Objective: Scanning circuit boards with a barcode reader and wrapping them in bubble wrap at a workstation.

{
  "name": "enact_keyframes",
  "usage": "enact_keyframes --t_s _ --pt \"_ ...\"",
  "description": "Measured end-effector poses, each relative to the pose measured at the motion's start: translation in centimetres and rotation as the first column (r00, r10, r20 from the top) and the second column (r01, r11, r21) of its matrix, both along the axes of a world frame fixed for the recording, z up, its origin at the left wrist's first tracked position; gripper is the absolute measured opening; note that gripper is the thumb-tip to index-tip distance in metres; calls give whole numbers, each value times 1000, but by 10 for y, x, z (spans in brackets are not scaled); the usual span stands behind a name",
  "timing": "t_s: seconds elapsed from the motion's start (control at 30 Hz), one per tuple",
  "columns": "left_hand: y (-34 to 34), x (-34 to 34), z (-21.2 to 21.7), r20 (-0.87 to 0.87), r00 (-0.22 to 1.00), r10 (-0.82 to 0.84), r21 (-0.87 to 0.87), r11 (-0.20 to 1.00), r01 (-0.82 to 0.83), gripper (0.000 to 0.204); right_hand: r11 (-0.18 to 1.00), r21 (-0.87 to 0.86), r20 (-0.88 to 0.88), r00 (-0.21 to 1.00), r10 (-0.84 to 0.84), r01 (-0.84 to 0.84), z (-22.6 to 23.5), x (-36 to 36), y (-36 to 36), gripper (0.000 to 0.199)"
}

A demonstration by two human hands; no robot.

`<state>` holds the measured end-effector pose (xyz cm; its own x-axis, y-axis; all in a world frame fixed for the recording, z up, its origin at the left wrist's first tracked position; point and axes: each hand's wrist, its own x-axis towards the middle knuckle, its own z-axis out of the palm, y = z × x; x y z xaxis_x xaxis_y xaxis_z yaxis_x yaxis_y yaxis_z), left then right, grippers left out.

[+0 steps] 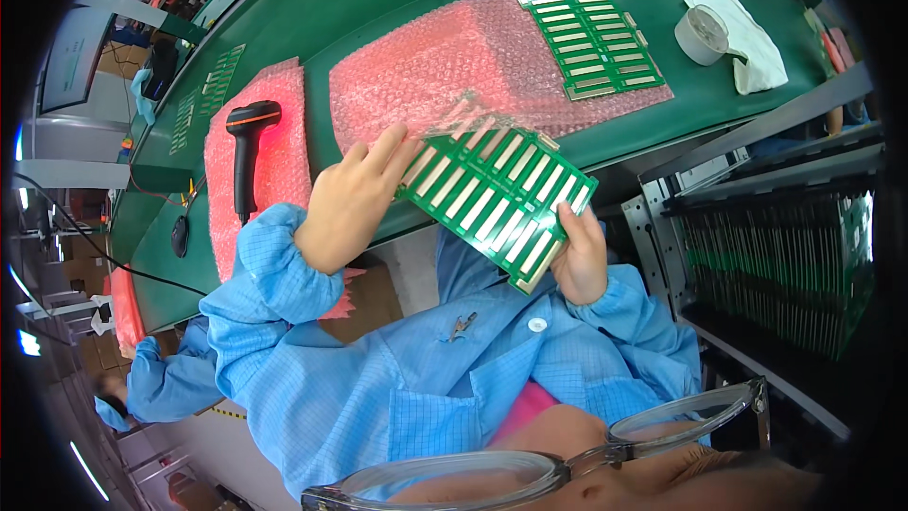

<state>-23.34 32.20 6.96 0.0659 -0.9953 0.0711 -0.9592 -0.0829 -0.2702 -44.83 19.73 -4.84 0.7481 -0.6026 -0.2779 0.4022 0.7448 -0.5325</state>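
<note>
Grip of the right hand (582, 260), head view: closed on the right end of a green circuit board (497, 194), thumb on the upper face. Left hand (355, 194) has its fingers at the board's left end; its thumb is hidden, so how firmly it closes cannot be told. The board is held up before the body, near the counter (293, 33). Holding by the ends presumably spares the middle of its face. Pink bubble wrap (416, 66) lies beneath a second board (596, 43), likely as cushioning. A handheld scanner (248, 151) lies over another pink sheet (288, 161), apparently within left-hand reach. A rack (653, 237) at right holds boards in a row, probably limiting contact.
</note>
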Motion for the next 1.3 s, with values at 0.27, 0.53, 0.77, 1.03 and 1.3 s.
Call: enact_keyframes --t_s 0.27,0.53,0.77,1.03,1.3 --pt "6 -4 -10 -130 991 34 -11 999 -35 52 999 24 115 993 -29 26 5 28 13 34" --pt "11 -5 -19 -146 989 -12 -51 999 5 57 997 -55 265 962 67 -54 22 83 19 39" --pt "15 -3 -28 -183 983 -20 -68 998 7 54 991 -36 206 970 130 -126 12 132 6 33" --pt "23 4 -41 -267 963 -41 -72 997 22 51 973 -63 -83 973 216 -221 2 142 -2 34" --pt "19 13 -45 -196 975 -108 -74 993 95 55 948 -118 -239 935 262 -295 12 152 -6 36"
